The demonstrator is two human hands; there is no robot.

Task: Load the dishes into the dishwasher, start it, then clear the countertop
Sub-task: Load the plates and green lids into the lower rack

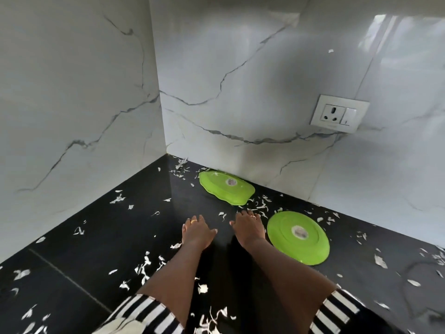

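Two lime-green plates lie upside down on the black countertop, each with a round sticker on its base. The wavy-edged plate sits at the back against the wall. The round plate lies to the right, near my right hand. My left hand rests flat on the counter beside it. Both hands are palm down, fingers spread, holding nothing. White paper-like scraps are scattered all over the counter around my hands and the plates.
White marble walls meet in a corner behind the counter. A white socket with a switch is on the back wall at the right. My striped sleeves show at the bottom.
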